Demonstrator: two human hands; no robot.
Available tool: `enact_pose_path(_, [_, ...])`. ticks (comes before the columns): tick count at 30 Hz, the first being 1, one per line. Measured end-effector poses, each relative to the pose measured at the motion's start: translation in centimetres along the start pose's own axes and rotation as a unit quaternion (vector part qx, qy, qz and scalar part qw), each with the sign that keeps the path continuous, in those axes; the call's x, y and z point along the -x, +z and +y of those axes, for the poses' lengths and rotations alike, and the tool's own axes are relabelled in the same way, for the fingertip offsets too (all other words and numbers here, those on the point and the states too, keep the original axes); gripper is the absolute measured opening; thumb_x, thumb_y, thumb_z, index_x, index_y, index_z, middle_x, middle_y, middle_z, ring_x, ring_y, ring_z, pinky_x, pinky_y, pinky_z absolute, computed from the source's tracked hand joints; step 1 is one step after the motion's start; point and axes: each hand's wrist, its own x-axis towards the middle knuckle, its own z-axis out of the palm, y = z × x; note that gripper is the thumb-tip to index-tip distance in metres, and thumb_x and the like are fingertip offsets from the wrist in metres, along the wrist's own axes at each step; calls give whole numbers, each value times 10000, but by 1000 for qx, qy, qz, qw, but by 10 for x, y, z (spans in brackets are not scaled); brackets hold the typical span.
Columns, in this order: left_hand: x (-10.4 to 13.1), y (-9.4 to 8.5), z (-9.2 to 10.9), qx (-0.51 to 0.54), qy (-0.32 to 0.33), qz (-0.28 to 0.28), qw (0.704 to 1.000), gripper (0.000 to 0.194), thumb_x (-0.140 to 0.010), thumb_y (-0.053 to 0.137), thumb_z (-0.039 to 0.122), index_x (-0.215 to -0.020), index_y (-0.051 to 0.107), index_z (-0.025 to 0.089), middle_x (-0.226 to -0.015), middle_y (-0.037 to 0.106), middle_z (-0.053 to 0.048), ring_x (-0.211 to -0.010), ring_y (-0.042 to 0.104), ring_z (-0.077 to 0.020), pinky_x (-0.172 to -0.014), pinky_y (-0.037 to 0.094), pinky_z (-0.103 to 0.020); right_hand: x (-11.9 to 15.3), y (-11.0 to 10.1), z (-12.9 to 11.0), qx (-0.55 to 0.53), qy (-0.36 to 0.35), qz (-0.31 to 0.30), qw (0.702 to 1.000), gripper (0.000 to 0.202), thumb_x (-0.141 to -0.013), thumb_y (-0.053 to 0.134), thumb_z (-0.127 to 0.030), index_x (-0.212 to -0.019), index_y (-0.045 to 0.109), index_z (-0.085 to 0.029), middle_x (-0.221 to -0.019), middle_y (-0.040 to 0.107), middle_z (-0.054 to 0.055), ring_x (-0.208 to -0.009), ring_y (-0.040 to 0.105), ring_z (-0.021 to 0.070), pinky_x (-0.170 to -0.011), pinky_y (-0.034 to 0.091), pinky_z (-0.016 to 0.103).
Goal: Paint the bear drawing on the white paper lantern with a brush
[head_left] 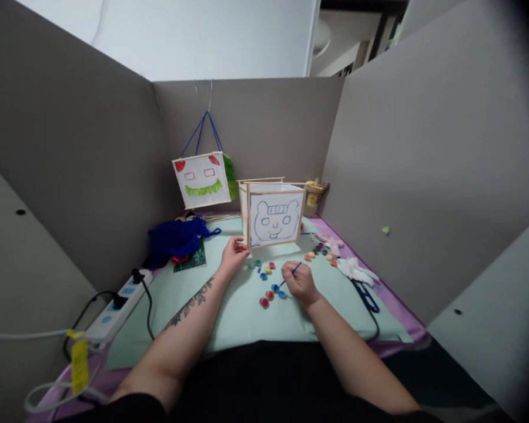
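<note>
A square lantern (274, 218) of white panels and thin wooden sticks stands on the table, its front bearing a blue-outlined animal face. At its lower left corner, my left hand (234, 256) has its fingers curled against the wooden post. My right hand (300, 283) is closed round a thin blue paintbrush (296, 268). The brush tip points down at a small pot of blue paint (275, 288); whether it touches the paint I cannot tell. Red paint pots (264, 302) and several other coloured pots lie between my hands.
A finished-looking lantern (203, 181) hangs by blue cords at the back left. Blue fabric (174, 238) lies beneath it. A power strip (119, 305) with cables is on the left. White gloves (357, 270) and blue-handled scissors (369, 299) lie right. Grey panels (255, 123) enclose the table.
</note>
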Motion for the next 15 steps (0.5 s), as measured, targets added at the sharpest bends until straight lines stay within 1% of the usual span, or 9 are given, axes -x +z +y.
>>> enact_pose_path(4, [0, 0, 0, -1, 0, 1, 1000, 400, -586, 657, 120, -940, 476, 163, -698, 572, 20, -644, 563, -110, -651, 460, -256, -1, 0, -1, -3, 1, -14, 1000, 356, -870, 372, -277, -522, 403, -207, -494, 401, -14, -483, 412, 121, -507, 337, 254])
enact_pose_path(10, [0, 0, 1, -1, 0, 1, 1000, 397, -590, 653, 126, -942, 474, 164, -703, 574, 19, -653, 565, -113, -659, 462, -261, 0, -1, 0, -1, 8, 12, 1000, 355, -876, 365, -286, -535, 419, -203, -499, 408, -10, -495, 423, 122, -509, 346, 254])
enact_pose_path(15, [-1, 0, 0, -1, -3, 1, 1000, 402, -582, 653, 124, -938, 472, 168, -697, 573, 20, -654, 565, -116, -659, 462, -263, -1, 0, 0, -3, 14, -22, 1000, 364, -872, 370, -285, -518, 398, -205, -487, 395, -17, -473, 404, 114, -497, 338, 249])
